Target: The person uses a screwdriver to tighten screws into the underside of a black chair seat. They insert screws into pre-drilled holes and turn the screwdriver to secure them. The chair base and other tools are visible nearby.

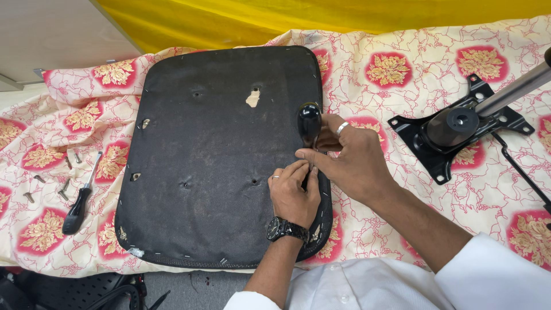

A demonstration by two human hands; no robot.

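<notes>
A: Looking at the black seat pad (pixel 224 155), which lies underside up on the flowered cloth (pixel 402 74) over the worktop, what are the hands doing?

B: Both work at its 3 o'clock edge. The right hand (pixel 350 155) has its grip clenched round the black-handled screwdriver (pixel 309 123), held upright with the tip down at the pad's rim. The left hand (pixel 293 192), wearing a wristwatch, pinches at the shaft's lower end, its fingers closed about the tip; whether a screw sits under them I cannot tell.

A: So which step is this?

B: I judge it to be seating the tip on a fixing at the pad's edge, steadying before any turn.

A: And the following move would call for what?

B: Keeping the tool square to the pad, downward pressure from the right hand, and the left fingers guiding so the tip does not skate off onto the fabric.

A: What else lies about?

B: At 9 o'clock, a second screwdriver (pixel 80 201) with loose screws (pixel 49 186) beside it. At 3 o'clock, well apart, the black chair mechanism plate (pixel 453 135) with its metal column (pixel 516 89).
</notes>
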